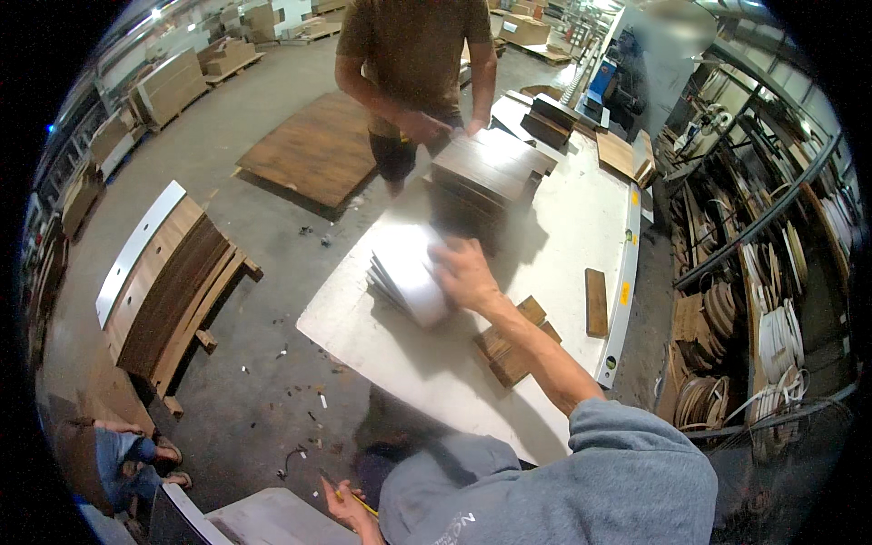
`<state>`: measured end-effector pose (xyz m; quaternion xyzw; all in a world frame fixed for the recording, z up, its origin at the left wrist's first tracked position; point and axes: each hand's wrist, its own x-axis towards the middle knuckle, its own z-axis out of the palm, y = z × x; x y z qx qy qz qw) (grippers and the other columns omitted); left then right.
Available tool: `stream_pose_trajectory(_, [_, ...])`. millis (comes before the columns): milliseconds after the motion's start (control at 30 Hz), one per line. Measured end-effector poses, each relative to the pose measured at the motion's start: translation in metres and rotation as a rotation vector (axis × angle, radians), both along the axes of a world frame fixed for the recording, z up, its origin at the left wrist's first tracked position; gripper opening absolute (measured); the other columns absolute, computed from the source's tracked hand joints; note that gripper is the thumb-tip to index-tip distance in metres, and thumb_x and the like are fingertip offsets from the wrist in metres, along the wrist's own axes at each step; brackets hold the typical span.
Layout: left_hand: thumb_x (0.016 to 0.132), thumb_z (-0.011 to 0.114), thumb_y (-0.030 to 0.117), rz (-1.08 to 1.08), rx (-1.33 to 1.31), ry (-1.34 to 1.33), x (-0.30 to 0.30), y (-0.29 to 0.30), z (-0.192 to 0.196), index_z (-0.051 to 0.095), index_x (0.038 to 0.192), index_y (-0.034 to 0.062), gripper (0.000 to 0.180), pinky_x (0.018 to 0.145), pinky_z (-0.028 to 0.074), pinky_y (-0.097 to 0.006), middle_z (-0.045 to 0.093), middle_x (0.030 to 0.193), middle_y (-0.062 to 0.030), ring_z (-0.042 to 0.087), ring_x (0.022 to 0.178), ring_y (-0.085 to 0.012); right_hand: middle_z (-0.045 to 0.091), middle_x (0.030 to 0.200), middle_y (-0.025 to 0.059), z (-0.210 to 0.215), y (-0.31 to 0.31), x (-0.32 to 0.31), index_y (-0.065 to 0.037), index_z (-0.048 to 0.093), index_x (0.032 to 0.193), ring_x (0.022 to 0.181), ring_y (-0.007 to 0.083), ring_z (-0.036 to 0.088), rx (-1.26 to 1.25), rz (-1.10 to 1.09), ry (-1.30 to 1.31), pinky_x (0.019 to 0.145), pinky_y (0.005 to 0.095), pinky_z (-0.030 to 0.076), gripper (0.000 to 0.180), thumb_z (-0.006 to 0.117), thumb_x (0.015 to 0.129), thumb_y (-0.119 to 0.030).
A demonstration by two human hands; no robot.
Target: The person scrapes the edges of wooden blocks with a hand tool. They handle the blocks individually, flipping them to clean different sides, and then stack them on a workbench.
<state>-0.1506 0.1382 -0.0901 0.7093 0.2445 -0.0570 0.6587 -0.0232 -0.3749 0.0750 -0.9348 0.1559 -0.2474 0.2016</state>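
Observation:
My right hand [463, 272] reaches over the white worktable [581, 213] and lies on the far corner of a stack of white panels [404, 272], fingers curled on its top edge. The picture is blurred there. At the lower edge, my left hand [343, 504] holds a yellow pencil [356, 501] above a light board [263, 520]. Behind the white stack stands a taller pile of dark wood panels [486, 177]. A person in a brown shirt [413, 54] stands at the table's far side with a hand [422, 125] at that pile.
Small wood blocks [513, 350] and a brown strip [596, 302] lie on the table by my arm. A pallet of brown boards [168, 291] sits on the floor to the left and a large brown sheet [318, 150] farther back. Racks with coiled edging [772, 300] line the right side.

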Motion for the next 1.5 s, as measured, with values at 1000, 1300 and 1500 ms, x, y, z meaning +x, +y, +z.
stream_pose_trajectory(1000, [0.100, 0.063, 0.006, 0.160, 0.025, 0.067, -0.021, 0.002, 0.011, 0.052, 0.155, 0.0036, 0.057, 0.059, 0.055, -0.028, 0.075, 0.091, -0.0066, 0.063, 0.067, -0.0106, 0.057, 0.128, 0.0243, -0.024, 0.009, -0.243, -0.001, 0.054, 0.143, 0.117, 0.0458, 0.052, -0.146, 0.642, 0.536, 0.102, 0.0606, 0.043, 0.079, 0.079, 0.069, -0.009])
stream_pose_trajectory(1300, [0.102, 0.057, 0.006, 0.230, -0.053, 0.115, -0.035, 0.009, -0.001, 0.044, 0.161, 0.0075, 0.061, 0.056, 0.052, -0.028, 0.074, 0.098, -0.0067, 0.061, 0.062, -0.0116, 0.057, 0.118, 0.0259, -0.030, 0.119, -0.139, 0.001, 0.060, 0.138, 0.114, 0.0445, 0.053, 0.087, 0.640, 0.317, 0.099, 0.0537, 0.047, 0.076, 0.086, 0.074, -0.029])
stream_pose_trajectory(1500, [0.101, 0.062, 0.008, 0.259, 0.196, -0.024, -0.051, -0.001, -0.002, 0.064, 0.147, 0.0146, 0.047, 0.061, 0.054, -0.031, 0.073, 0.083, -0.0029, 0.062, 0.065, -0.0108, 0.059, 0.113, 0.0223, -0.068, 0.173, -0.026, -0.005, 0.059, 0.140, 0.109, 0.0425, 0.057, 0.210, 0.620, 0.084, 0.098, 0.0512, 0.049, 0.070, 0.085, 0.077, -0.024])
